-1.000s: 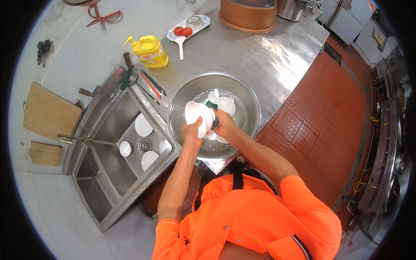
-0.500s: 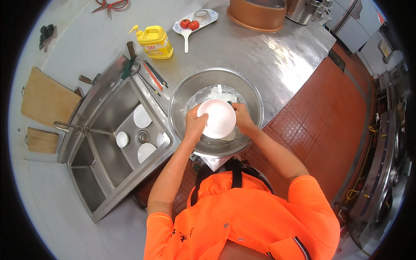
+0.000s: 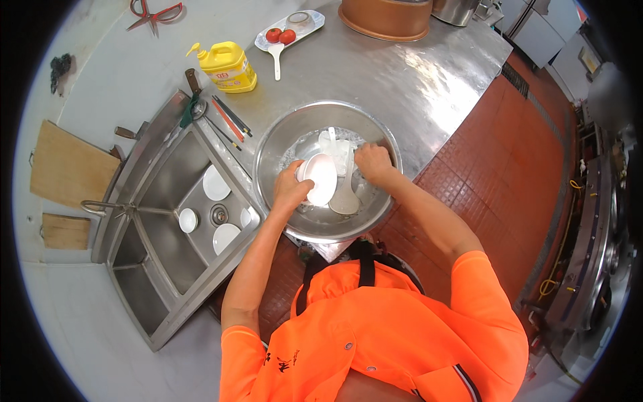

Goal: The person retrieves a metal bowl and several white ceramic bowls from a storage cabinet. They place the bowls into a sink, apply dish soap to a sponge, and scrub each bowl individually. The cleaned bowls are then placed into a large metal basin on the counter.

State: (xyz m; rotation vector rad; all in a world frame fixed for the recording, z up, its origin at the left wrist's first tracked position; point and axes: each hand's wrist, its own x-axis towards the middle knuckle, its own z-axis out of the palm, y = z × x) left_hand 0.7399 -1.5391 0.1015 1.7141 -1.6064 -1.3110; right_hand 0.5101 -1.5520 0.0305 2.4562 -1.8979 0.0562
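Note:
My left hand [image 3: 293, 189] grips the rim of a white bowl [image 3: 322, 181], which is tilted over the large steel basin [image 3: 274, 127]. At the basin's right side my right hand [image 3: 374, 163] is closed; whatever lies within its fingers is hidden. Beside those fingers, a pale rice paddle [image 3: 344, 201] lies in the basin with its handle pointing away from me. White spoon-like pieces [image 3: 331, 138] rest in sudsy water at the far side of the basin.
Left of the basin is a steel sink [image 3: 175, 234] with several white dishes [image 3: 216, 183]. Farther back stand a yellow pump jug [image 3: 228, 69], chopsticks [image 3: 231, 119], a tray [image 3: 309, 22] with tomatoes [image 3: 287, 37], a white spoon [image 3: 276, 61] and a copper-coloured pot [image 3: 385, 21].
The bowl has tipped and moved slightly left in my left hand. My right hand has come away from the bowl toward the basin's right side, and the paddle now shows more fully.

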